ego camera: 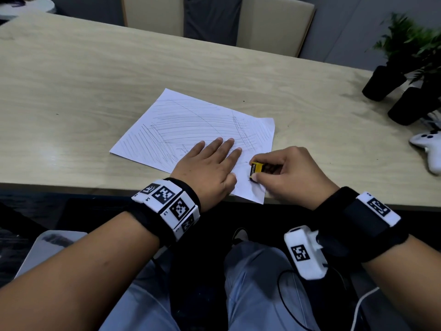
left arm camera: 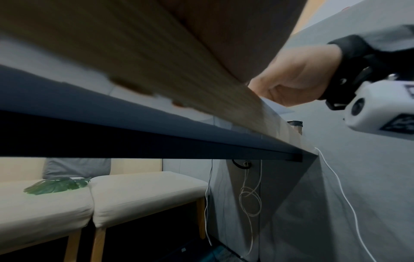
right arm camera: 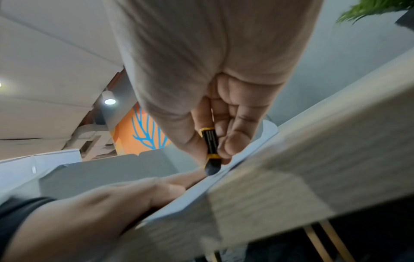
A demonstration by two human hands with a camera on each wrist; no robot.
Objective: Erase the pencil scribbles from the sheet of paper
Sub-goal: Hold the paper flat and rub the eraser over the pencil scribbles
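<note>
1. Barely begun, by the look of it: paper (ego camera: 191,130) covered with pencil scribbles (ego camera: 181,123) over almost the whole sheet, from the 9 o'clock edge across to 2 o'clock.
2. Only a small patch at the near corner, about 5 o'clock on the sheet, looks clean of lines; cannot tell whether rubbed clean or never drawn on.
3. Left hand (ego camera: 210,168) flat and open on the near part of the paper, fingers straight, pressing the sheet down.
4. Right hand (ego camera: 291,175) closed round the eraser (ego camera: 256,169), pinched between thumb and fingers; in the right wrist view the dark tip of the eraser (right arm camera: 211,168) at the paper, touching or very nearly so.
5. Left to do, as a judgement: nearly all the sheet, working from 5 o'clock up and across to the far corners, with the holding hand moved out of the way as needed.
6. Paper near the front edge of the counter (ego camera: 71,91), near corner hanging a little past that edge.
7. Counter of pale wood grain, long and wide.
8. Two dark plant pots (ego camera: 391,91) with green leaves at 2 o'clock; a white controller (ego camera: 427,149) at 3 o'clock.
9. Beige bench back with a grey cushion (ego camera: 212,17) behind the counter at 12 o'clock; grey walls around.
</note>
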